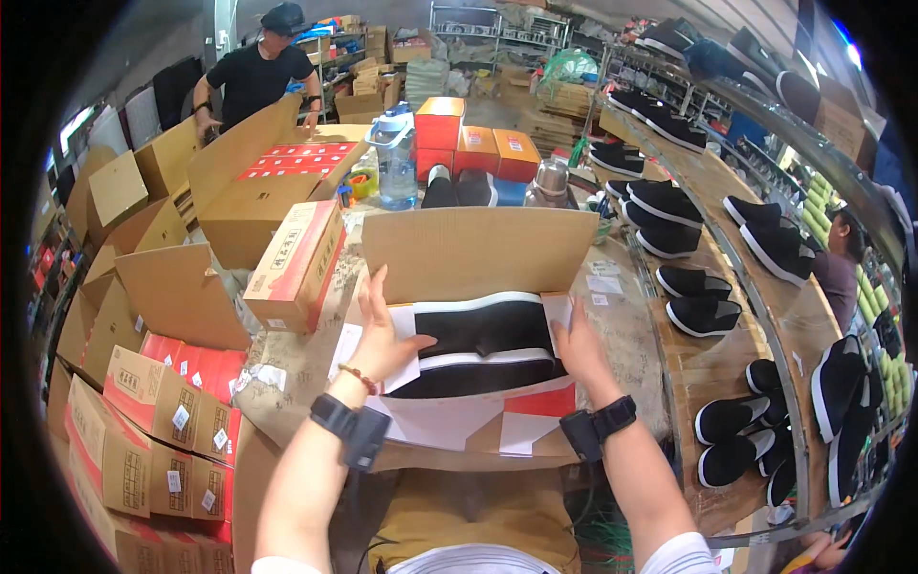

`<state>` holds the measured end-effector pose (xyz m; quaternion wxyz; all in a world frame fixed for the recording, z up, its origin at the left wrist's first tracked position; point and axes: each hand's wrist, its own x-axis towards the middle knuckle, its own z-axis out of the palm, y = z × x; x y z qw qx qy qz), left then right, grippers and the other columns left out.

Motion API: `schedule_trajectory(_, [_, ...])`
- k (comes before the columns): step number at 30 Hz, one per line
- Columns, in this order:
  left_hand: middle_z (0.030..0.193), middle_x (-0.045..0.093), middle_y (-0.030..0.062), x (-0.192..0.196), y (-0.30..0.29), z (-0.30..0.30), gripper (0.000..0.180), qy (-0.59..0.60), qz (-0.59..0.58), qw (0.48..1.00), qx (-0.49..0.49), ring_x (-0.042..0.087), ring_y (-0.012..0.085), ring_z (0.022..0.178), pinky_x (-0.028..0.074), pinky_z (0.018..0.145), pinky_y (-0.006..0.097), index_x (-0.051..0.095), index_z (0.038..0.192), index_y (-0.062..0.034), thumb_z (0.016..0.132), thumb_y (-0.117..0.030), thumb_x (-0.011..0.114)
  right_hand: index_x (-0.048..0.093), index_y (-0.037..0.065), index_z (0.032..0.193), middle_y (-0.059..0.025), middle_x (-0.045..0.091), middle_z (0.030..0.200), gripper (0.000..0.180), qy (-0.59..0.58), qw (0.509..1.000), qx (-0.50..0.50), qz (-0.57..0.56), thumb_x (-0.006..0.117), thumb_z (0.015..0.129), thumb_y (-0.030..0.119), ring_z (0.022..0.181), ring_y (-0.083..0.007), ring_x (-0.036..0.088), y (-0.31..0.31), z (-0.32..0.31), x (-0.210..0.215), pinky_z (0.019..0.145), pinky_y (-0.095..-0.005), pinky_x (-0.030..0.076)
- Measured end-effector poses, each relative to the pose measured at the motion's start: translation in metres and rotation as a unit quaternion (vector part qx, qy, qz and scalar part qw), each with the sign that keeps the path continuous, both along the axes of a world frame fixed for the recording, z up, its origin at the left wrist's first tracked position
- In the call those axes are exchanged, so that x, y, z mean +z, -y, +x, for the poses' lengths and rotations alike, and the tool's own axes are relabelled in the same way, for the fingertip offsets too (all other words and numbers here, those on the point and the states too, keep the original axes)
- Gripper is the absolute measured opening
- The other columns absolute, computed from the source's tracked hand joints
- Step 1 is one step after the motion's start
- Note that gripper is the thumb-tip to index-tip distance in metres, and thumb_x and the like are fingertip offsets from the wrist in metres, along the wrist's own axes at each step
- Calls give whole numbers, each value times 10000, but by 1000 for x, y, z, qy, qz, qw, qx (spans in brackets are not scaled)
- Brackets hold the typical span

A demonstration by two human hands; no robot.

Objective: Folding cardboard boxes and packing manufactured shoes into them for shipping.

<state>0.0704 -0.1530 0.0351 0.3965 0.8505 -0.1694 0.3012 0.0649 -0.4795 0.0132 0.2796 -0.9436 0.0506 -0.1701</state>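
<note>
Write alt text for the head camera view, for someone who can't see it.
A person's left hand and right hand flank an open shoebox holding two black, white-edged shoes. Shelves of similar footwear line the right; stacked tan-and-red boxes fill the lower left. At upper left, a co-worker stands behind a large open carton.

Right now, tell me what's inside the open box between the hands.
Inside the box lie two black shoes with white-edged soles. Whatever lies beneath them, including the box's bottom, is covered.
</note>
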Motion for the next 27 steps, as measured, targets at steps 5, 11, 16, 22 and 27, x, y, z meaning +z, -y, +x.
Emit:
schedule_trajectory(5, [1289,538,195,-19,-33,-8,625,-16,-107,994,31,503,347,1228,422,1022,404,514,1299,-44,724,-77,756,345,-1,1429,-243,580,1238,611,75,952,184,232,584,880,121,1089,-339,600,41,13,-2,937,-387,465])
schedule_trajectory(11, [892,724,91,49,-41,-26,159,-21,250,962,-104,681,306,938,499,910,410,745,831,-56,741,-165,672,322,88,1468,-271,402,1420,813,-146,953,253,81,722,766,174,1258,-322,478,51,6,100,1041,-399,389])
schedule_trajectory(16, [1375,428,312,63,3,-46,857,-17,496,867,-33,443,415,1272,383,1010,526,439,1421,-196,694,-555,715,325,200,1479,-306,297,1448,1090,-64,847,404,-339,836,543,428,1312,-469,340,-10,-11,104,1076,-475,333])
schedule_trajectory(22, [1440,299,312,80,12,-34,1031,-212,485,842,-99,298,476,1336,185,1074,653,275,1498,-265,654,-700,677,387,213,1450,-305,341,1408,1038,-77,858,444,-247,812,557,530,1299,-481,344,4,3,101,1050,-532,331])
schedule_trajectory(27, [1501,221,269,37,9,-59,1006,-104,411,904,-54,198,458,1397,146,1087,653,313,1486,-252,655,-661,706,426,174,1425,-243,298,1466,924,101,881,364,-285,673,695,685,1359,-424,299,6,-24,56,1086,-508,284])
